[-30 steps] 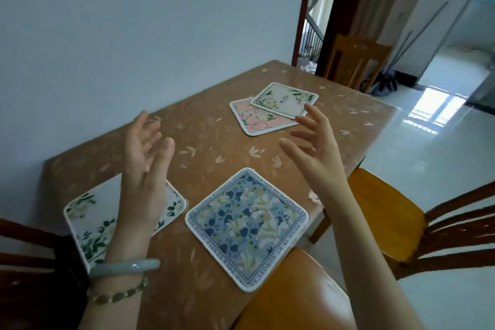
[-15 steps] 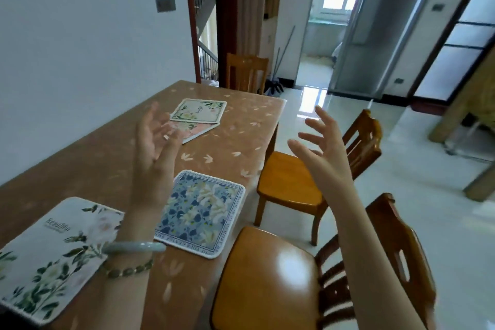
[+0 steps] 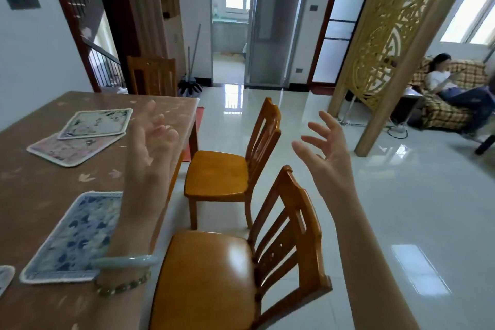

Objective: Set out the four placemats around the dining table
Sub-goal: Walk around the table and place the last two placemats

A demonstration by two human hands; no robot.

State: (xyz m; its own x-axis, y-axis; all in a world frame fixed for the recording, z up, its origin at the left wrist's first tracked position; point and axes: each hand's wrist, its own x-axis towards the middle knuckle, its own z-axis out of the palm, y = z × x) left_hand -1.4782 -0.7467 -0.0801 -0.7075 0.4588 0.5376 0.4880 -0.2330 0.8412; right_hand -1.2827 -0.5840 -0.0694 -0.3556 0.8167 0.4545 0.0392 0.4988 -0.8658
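Brown tabletop [image 3: 32,182] carries a blue placemat [image 3: 72,236] just below the empty, spread left hand [image 3: 150,150] and two overlapped mats [image 3: 80,136] beyond it, right hand [image 3: 324,153] likewise empty; thin, floppy, probably best pinched at an edge.

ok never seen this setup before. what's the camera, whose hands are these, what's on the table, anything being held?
There is no robot here. A person wears a wide-angle camera on the head, and the single view looks forward and down past their own arms. The left hand, with two bracelets at the wrist, and the right hand are both raised, fingers spread, holding nothing. On the brown table lie a blue placemat near the person, and farther off a green-and-white placemat partly overlapping a pink placemat. The corner of one more mat shows at the left edge. Two wooden chairs stand beside the table.
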